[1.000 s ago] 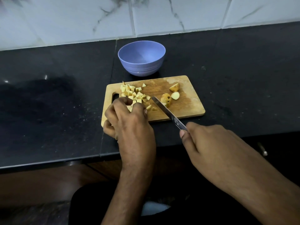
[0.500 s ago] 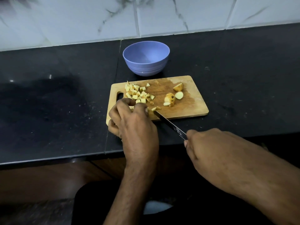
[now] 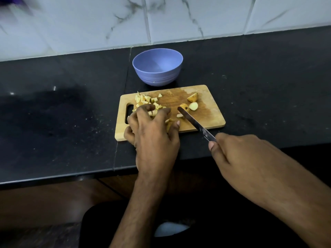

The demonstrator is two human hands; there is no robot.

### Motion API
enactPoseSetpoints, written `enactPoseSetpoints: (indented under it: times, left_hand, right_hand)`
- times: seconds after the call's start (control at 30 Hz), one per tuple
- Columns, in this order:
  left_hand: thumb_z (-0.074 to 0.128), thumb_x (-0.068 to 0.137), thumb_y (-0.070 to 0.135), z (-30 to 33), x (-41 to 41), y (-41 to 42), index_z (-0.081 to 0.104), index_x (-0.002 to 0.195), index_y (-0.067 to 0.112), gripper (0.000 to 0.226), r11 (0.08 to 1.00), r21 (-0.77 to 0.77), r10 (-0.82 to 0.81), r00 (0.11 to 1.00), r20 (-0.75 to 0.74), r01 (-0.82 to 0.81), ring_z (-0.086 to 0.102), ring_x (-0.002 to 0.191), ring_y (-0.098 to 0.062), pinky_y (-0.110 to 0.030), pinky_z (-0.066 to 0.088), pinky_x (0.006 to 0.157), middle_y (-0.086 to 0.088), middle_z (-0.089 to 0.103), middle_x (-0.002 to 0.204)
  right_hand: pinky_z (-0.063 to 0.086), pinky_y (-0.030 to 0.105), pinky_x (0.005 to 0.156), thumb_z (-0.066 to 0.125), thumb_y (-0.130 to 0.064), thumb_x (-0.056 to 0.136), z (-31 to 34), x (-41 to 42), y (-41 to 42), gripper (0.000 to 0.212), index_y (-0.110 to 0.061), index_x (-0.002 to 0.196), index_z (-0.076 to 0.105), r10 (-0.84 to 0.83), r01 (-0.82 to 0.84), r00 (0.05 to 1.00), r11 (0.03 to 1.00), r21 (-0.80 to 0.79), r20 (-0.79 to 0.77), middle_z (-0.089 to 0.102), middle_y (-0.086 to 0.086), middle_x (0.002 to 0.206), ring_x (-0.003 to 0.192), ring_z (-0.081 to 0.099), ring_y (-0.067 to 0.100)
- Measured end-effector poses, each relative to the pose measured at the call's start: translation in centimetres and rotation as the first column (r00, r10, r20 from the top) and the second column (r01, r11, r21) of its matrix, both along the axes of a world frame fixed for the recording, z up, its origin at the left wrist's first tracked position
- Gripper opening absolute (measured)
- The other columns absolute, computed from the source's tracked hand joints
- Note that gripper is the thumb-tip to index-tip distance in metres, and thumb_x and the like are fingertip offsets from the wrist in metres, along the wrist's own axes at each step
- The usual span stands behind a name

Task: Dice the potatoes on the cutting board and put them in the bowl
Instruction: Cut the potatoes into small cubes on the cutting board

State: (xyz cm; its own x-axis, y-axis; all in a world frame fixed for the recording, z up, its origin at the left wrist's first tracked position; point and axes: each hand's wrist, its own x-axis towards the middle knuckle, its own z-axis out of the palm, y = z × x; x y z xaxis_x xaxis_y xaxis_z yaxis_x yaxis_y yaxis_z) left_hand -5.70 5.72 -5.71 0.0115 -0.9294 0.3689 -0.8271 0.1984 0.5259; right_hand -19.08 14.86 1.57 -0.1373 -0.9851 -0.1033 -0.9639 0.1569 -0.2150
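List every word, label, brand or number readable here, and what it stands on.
None: no readable text on the bowl, the board, the knife blade, the counter or the wall tiles.

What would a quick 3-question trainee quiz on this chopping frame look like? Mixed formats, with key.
1. True or false: the bowl already holds diced potato.
2. Multiple choice: the right hand grips the knife. Where is the blade tip?
A. inside the bowl
B. on the cutting board, beside the larger potato chunks
C. off the board, on the counter
3. Fill in: the left hand rests over the pile of ____ on the left part of the board.

Key: 1 false, the visible inside of the bowl shows no potato; 2 B; 3 diced potato pieces.
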Motion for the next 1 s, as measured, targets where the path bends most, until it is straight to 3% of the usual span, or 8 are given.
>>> enactPoseSetpoints:
  times: [0.27, 0.47, 0.6, 0.83, 1.0]
  left_hand:
    - [0.068, 0.092, 0.04, 1.0, -0.9, -1.7, 0.067, 0.121, 0.034, 0.029, 0.991, 0.107, -0.076, 0.997, -0.002, 0.076, 0.022, 0.134, -0.016, -0.049, 0.02, 0.113, 0.007, 0.041, 0.14]
    - [0.071, 0.09, 0.044, 1.3, -1.1, -2.0, 0.073, 0.104, 0.035, 0.017, 0.989, 0.128, -0.069, 0.997, -0.032, 0.072, 0.026, 0.131, -0.012, -0.037, 0.015, 0.099, 0.013, 0.049, 0.131]
    - [0.071, 0.089, 0.044, 0.9, -0.5, -1.6, 0.072, 0.095, 0.037, 0.01, 0.992, 0.121, -0.034, 0.998, -0.05, 0.04, 0.028, 0.13, -0.012, -0.04, 0.019, 0.101, 0.012, 0.048, 0.128]
    - [0.068, 0.093, 0.033, 0.3, -0.8, -1.1, 0.073, 0.103, 0.03, 0.011, 0.999, 0.032, -0.029, 0.999, -0.018, 0.03, 0.033, 0.13, -0.016, -0.045, 0.021, 0.107, 0.007, 0.05, 0.128]
    - [0.062, 0.096, 0.033, 0.0, -1.0, -1.1, 0.069, 0.106, 0.028, 0.013, 1.0, -0.015, -0.027, 0.999, 0.04, 0.027, 0.034, 0.127, -0.016, -0.042, 0.023, 0.103, 0.006, 0.051, 0.125]
  right_hand:
    - [0.027, 0.019, 0.047, 0.022, -0.046, 0.104, -0.1, -0.4, 0.4, 0.038, -0.029, 0.071, 0.028, -0.004, 0.005, 1.0, 1.0, 0.028, -0.021, 0.049, -0.007, 0.068, 0.054, 0.045, 0.004]
    - [0.028, 0.019, 0.049, 0.023, -0.046, 0.104, -0.5, -0.4, -0.1, 0.038, -0.029, 0.07, 0.028, -0.019, 0.019, 1.0, 0.999, 0.036, -0.004, 0.049, -0.006, 0.068, 0.055, 0.046, 0.004]
    - [0.027, 0.019, 0.048, 0.023, -0.046, 0.104, -0.5, 0.0, -0.5, 0.037, -0.029, 0.071, 0.028, 0.002, -0.002, 1.0, 1.0, 0.027, -0.013, 0.05, -0.007, 0.069, 0.055, 0.047, 0.004]
    - [0.031, 0.022, 0.049, 0.024, -0.046, 0.104, -1.2, 0.2, -1.1, 0.032, -0.03, 0.076, 0.031, 0.006, -0.006, 1.0, 1.0, -0.013, -0.023, 0.05, -0.007, 0.068, 0.056, 0.047, 0.004]
    - [0.036, 0.024, 0.052, 0.022, -0.046, 0.103, -1.2, 0.4, -1.0, 0.029, -0.031, 0.081, 0.033, 0.016, -0.017, 0.999, 1.0, -0.024, -0.047, 0.049, -0.006, 0.07, 0.058, 0.047, 0.005]
